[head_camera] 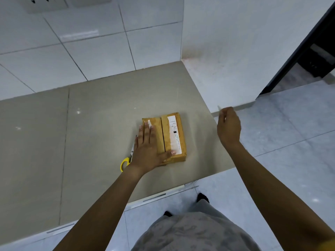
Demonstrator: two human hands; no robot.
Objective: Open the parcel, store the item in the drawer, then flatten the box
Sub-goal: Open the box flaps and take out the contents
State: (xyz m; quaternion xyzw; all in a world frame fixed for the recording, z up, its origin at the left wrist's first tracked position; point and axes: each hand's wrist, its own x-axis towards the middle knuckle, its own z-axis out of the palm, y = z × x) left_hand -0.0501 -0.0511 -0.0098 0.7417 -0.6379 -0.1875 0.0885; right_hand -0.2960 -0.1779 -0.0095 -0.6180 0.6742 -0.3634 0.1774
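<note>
A small brown cardboard parcel (173, 136) with a white shipping label lies on the grey-beige counter (101, 127), near its right edge. A dark slit runs along the middle of its top. My left hand (147, 147) lies flat on the parcel's left half, fingers spread, pressing it down. My right hand (228, 126) is raised to the right of the parcel, past the counter's edge, fingers pinched on a thin pale strip (220, 109) that looks like tape. Yellow-handled scissors (126, 160) lie on the counter, partly hidden under my left wrist.
White tiled walls rise behind and to the right of the counter, with a socket plate (45, 4) at the top left. Pale floor tiles lie to the right and below, and a dark doorway (311, 57) stands at the far right. No drawer shows.
</note>
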